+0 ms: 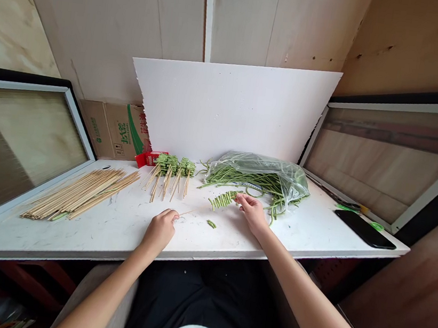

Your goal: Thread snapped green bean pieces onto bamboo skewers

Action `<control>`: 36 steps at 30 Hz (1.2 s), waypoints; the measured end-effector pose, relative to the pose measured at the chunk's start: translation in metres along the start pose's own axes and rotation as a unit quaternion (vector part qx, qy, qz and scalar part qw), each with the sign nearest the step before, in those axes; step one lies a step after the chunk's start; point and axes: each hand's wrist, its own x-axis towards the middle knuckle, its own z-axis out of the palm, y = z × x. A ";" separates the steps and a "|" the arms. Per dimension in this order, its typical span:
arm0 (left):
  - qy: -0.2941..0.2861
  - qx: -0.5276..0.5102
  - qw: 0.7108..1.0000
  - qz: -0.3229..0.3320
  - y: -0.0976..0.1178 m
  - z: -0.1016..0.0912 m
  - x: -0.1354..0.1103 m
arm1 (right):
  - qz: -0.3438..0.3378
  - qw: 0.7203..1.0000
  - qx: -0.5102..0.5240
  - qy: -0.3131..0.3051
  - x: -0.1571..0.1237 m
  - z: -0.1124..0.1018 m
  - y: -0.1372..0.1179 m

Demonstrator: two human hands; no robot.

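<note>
My left hand (161,229) is closed on the blunt end of a thin bamboo skewer (187,212), low over the front of the white table. Toward its far end the skewer carries a row of short green bean pieces (222,201), lying side by side across it. My right hand (251,211) pinches at the right end of that row; its fingertips hide exactly what part they grip. Below the row, loose bean pieces (211,224) lie on the table between my hands.
Loaded bean skewers (168,165) lie bunched at the back, near a red packet (149,158). Bare bamboo skewers (78,194) are piled at left. Long beans (241,179) spill from a clear plastic bag (278,171). A black phone (364,229) lies at right on the white table (112,236).
</note>
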 end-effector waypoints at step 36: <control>0.011 0.026 0.999 0.026 -0.005 0.000 0.000 | 0.011 1.000 0.018 0.003 -0.009 0.005 -0.011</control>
